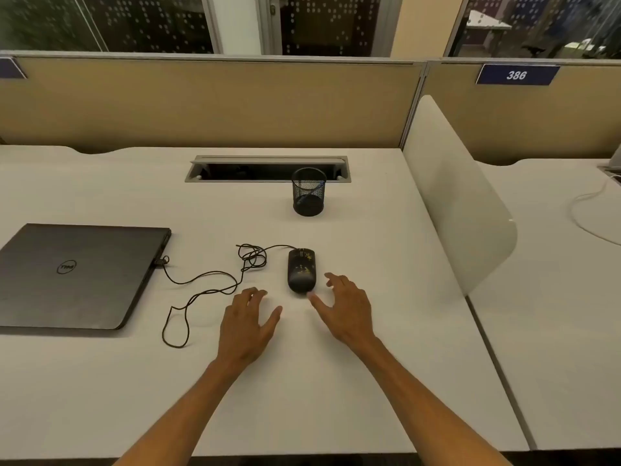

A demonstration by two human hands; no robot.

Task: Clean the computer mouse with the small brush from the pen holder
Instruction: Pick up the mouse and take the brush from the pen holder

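A black computer mouse (301, 270) with yellow specks lies on the white desk (302, 381), its tangled cable (208, 280) running left to a closed laptop. Behind it stands a black mesh pen holder (308, 191); something dark and bluish lies low inside it, too unclear to name. My left hand (247, 326) hovers left of and below the mouse, fingers spread, holding nothing. My right hand (346, 309) is open just right of the mouse, its thumb tip at the mouse's near end.
A closed dark laptop (77, 274) lies at the left. A cable slot (267, 168) opens in the desk behind the pen holder. A white divider panel (457, 196) bounds the desk on the right, and a tan partition (201, 99) stands at the back.
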